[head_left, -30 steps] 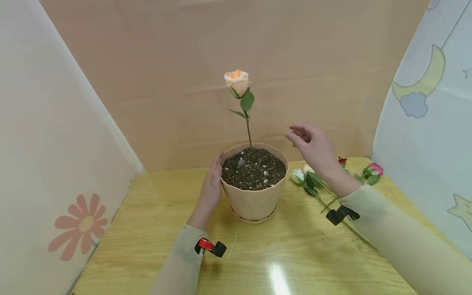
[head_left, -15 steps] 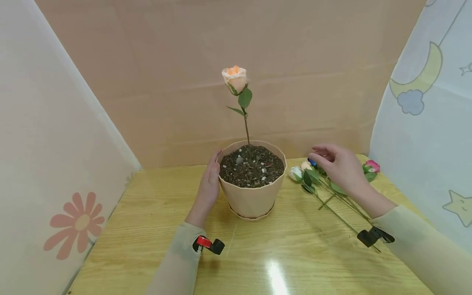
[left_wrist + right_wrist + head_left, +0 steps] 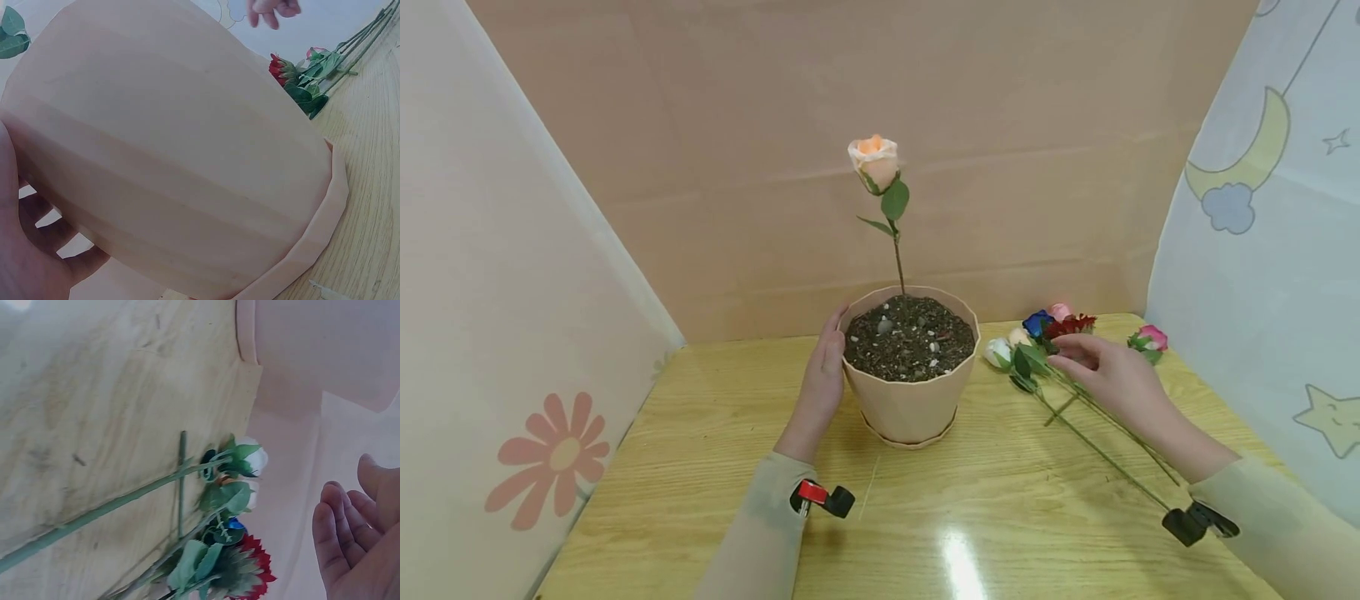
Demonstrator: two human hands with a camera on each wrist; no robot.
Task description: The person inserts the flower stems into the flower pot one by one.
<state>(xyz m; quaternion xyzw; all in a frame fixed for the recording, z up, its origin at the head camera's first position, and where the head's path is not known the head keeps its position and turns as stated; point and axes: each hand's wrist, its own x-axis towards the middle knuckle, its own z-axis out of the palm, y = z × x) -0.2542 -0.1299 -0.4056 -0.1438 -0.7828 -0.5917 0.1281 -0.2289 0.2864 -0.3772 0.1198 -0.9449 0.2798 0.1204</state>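
A peach-coloured flowerpot (image 3: pixel 910 410) filled with dark soil (image 3: pixel 917 337) stands on the table. One peach rose (image 3: pixel 876 167) rises upright from the soil near the back rim. My left hand (image 3: pixel 822 383) rests against the pot's left side, its fingers (image 3: pixel 47 225) lying along the wall without gripping the rim. Over the loose flowers at the right hovers my right hand (image 3: pixel 1116 382), its fingers bent loosely with nothing between them. Below it are a red flower (image 3: pixel 255 570), a white rose (image 3: pixel 254 456) and a blue rose (image 3: pixel 1037 323); stems run toward the front right.
Farther right lies a pink rose (image 3: pixel 1152 337); a paler pink one (image 3: pixel 1060 312) sits behind the red flower. The wooden table (image 3: pixel 722 450) ends at a tan backdrop (image 3: pixel 737 167), with printed white sheets on both sides.
My right hand has moved right and down from beside the planted rose to over the loose flowers. My left hand has stayed against the pot. The head view has shifted slightly.
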